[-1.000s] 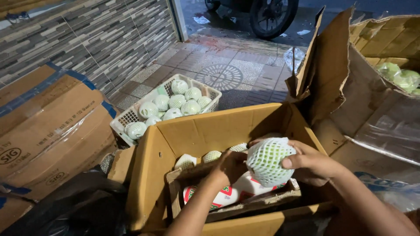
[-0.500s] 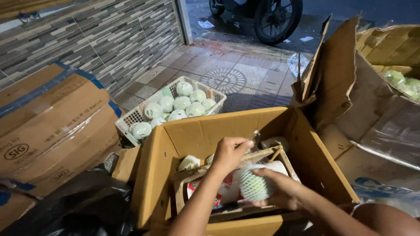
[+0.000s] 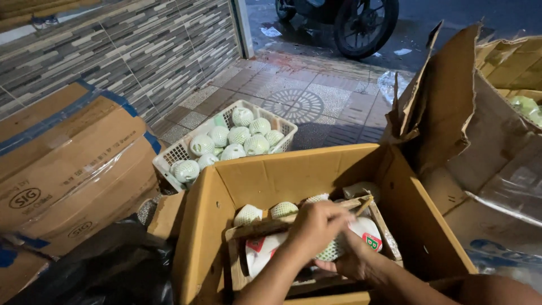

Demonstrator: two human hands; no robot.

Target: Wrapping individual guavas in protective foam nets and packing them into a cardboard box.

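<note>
Looking down into the open cardboard box [image 3: 293, 175], both hands are low inside it: the left hand [image 3: 316, 226] curls over the top of a net-wrapped green fruit [image 3: 330, 251] and the right hand [image 3: 353, 262] cups it from beneath, with the box walls close on every side and a cardboard divider [image 3: 282, 225] and more wrapped fruits [image 3: 282, 210] crowding behind. Around the box, a white basket of wrapped fruit [image 3: 169, 161] sits just beyond the far wall, taped cartons [image 3: 62, 164] lie left, torn cardboard [image 3: 446, 101] rises right, and open tiled floor [image 3: 316, 90] leads to a motorbike wheel [image 3: 364, 25].
</note>
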